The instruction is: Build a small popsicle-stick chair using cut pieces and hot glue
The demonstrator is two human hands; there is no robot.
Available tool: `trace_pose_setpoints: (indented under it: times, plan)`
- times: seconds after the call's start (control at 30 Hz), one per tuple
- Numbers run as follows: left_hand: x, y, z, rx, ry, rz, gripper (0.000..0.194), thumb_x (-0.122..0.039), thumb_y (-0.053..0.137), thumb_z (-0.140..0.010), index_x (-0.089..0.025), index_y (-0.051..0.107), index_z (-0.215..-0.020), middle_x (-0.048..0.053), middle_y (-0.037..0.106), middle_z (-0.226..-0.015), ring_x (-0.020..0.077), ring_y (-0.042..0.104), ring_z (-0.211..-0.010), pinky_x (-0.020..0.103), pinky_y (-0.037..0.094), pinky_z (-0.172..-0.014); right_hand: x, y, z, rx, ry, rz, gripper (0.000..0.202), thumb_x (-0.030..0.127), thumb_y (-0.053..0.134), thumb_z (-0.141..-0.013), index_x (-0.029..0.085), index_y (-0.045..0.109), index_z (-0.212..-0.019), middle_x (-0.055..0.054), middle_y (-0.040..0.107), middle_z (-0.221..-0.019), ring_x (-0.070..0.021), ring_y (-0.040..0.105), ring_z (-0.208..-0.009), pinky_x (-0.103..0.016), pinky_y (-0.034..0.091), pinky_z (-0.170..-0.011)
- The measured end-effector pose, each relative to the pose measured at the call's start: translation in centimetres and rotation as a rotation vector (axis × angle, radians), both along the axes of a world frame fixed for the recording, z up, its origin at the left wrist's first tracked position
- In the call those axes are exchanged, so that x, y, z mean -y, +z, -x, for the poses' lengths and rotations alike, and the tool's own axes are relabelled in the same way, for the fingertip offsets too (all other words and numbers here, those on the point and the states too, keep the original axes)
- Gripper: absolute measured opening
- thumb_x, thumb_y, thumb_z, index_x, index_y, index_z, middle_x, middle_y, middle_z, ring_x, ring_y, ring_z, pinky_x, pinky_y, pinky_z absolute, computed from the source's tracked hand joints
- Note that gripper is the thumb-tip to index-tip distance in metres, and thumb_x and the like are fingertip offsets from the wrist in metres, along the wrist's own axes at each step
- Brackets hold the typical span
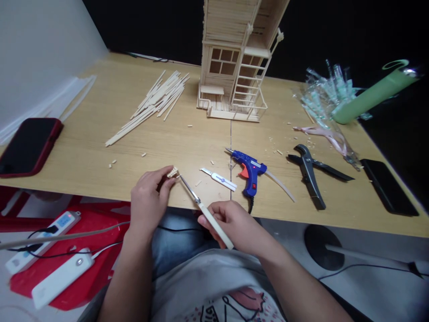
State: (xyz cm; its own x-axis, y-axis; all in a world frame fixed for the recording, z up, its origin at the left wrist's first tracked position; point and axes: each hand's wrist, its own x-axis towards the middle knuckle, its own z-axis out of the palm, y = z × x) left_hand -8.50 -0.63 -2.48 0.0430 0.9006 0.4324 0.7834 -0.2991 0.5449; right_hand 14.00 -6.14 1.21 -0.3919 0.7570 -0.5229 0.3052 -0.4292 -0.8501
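Observation:
My left hand (152, 194) pinches a small piece made of short wooden sticks (172, 172) between thumb and fingers, just above the table's front edge. My right hand (226, 219) is closed around a tool with a long off-white handle and a narrow metal blade (214, 223). The tool's tip touches or nearly touches the small wooden piece; I cannot tell which. To the right of the blade lies a white craft knife (219, 180). Beside it, a blue glue gun (248, 170) with an orange trigger rests on its side, a glue stick protruding from its back.
A wooden stick model house (221, 67) stands at the back, left of a green cylinder (372, 98). Loose wooden sticks (161, 96) are piled at back left. Black cutters (310, 172) and a black phone (389, 187) lie right; a red-cased phone (28, 145) lies left.

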Motion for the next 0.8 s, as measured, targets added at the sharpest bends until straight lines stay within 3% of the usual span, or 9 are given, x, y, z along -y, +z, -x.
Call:
trace_pose_setpoints:
  times: [0.13, 0.2, 0.3, 0.37, 0.43, 0.5, 0.63, 0.73, 0.8]
  plan:
    - [-0.4, 0.1, 0.4, 0.007, 0.025, 0.005, 0.026, -0.031, 0.065, -0.094, -0.022, 0.071, -0.118, 0.008, 0.077, -0.106, 0.0243, 0.072, -0.097, 0.039, 0.055, -0.089, 0.5, 0.0, -0.9, -0.2, -0.031, 0.069, 0.044, 0.057, 0.073, -0.085, 0.021, 0.051, -0.074, 0.007, 0.05, -0.053, -0.0089, 0.045, -0.045, -0.022, 0.029, -0.044]
    - [-0.3, 0.4, 0.4, 0.023, 0.031, -0.017, 0.033, -0.03, 0.068, -0.092, -0.022, 0.068, -0.123, 0.01, 0.074, -0.116, 0.0262, 0.07, -0.104, 0.043, 0.054, -0.094, 1.0, -0.2, -1.2, -0.274, -0.069, 0.022, 0.036, 0.05, 0.073, -0.087, 0.02, 0.055, -0.079, 0.007, 0.051, -0.056, -0.0085, 0.045, -0.047, -0.021, 0.031, -0.046]
    - [0.8, 1.0, 0.0, 0.074, 0.154, -0.143, 0.042, -0.03, 0.07, -0.09, -0.025, 0.062, -0.131, 0.01, 0.068, -0.126, 0.0285, 0.066, -0.108, 0.05, 0.05, -0.1, 1.9, -0.4, -1.4, -0.218, -0.122, -0.178, 0.021, 0.035, 0.073, -0.086, 0.018, 0.06, -0.086, 0.004, 0.057, -0.067, -0.0091, 0.048, -0.055, -0.021, 0.033, -0.051]
    - [1.9, 1.3, -0.6, 0.142, 0.241, -0.249, 0.036, -0.028, 0.067, -0.092, -0.025, 0.063, -0.128, 0.007, 0.068, -0.12, 0.0271, 0.065, -0.103, 0.052, 0.049, -0.096, 2.5, -0.5, -1.6, -0.133, -0.126, -0.332, 0.017, 0.03, 0.073, -0.085, 0.019, 0.06, -0.085, 0.003, 0.059, -0.072, -0.0096, 0.048, -0.059, -0.021, 0.034, -0.053]
    - [2.8, 1.7, -1.5, 0.216, 0.25, -0.347, 0.028, -0.024, 0.069, -0.09, -0.024, 0.067, -0.117, 0.004, 0.07, -0.108, 0.0239, 0.066, -0.093, 0.047, 0.051, -0.088, 3.0, -0.6, -1.9, -0.072, -0.127, -0.458, 0.018, 0.032, 0.073, -0.085, 0.019, 0.06, -0.084, 0.003, 0.058, -0.071, -0.0101, 0.047, -0.06, -0.022, 0.034, -0.055]
    - [3.3, 2.1, -2.8, 0.259, 0.145, -0.348, 0.021, -0.018, 0.071, -0.087, -0.024, 0.069, -0.108, 0.003, 0.071, -0.099, 0.0221, 0.067, -0.089, 0.043, 0.052, -0.085, 3.4, -0.7, -2.3, -0.035, -0.143, -0.554, 0.02, 0.036, 0.071, -0.087, 0.019, 0.059, -0.084, 0.003, 0.056, -0.07, -0.0106, 0.047, -0.06, -0.022, 0.035, -0.056]
    - [3.1, 2.8, -6.5, 0.206, -0.134, -0.198, 0.012, -0.015, 0.065, -0.091, -0.023, 0.066, -0.1, 0.003, 0.073, -0.093, 0.02, 0.067, -0.088, 0.038, 0.051, -0.084, 4.2, -1.2, -4.1, 0.059, -0.208, -0.755, 0.022, 0.041, 0.067, -0.091, 0.02, 0.06, -0.086, 0.003, 0.056, -0.068, -0.0117, 0.048, -0.057, -0.024, 0.036, -0.055]
    - [2.4, 3.4, -10.1, 0.044, -0.259, -0.061, 0.005, -0.024, 0.062, -0.096, -0.022, 0.064, -0.099, 0.004, 0.073, -0.092, 0.0224, 0.066, -0.089, 0.041, 0.045, -0.085, 5.0, -1.4, -5.9, 0.149, -0.302, -0.843, 0.026, 0.046, 0.067, -0.092, 0.021, 0.06, -0.086, 0.002, 0.058, -0.067, -0.0126, 0.05, -0.056, -0.025, 0.039, -0.056]
    - [1.9, 3.9, -12.7, -0.099, -0.291, 0.018, 0.014, -0.033, 0.063, -0.096, -0.02, 0.063, -0.101, 0.006, 0.073, -0.093, 0.0259, 0.065, -0.09, 0.044, 0.044, -0.085, 5.6, -1.6, -7.3, 0.196, -0.374, -0.837, 0.026, 0.047, 0.066, -0.092, 0.021, 0.061, -0.088, 0.001, 0.06, -0.067, -0.0133, 0.051, -0.055, -0.026, 0.041, -0.056]
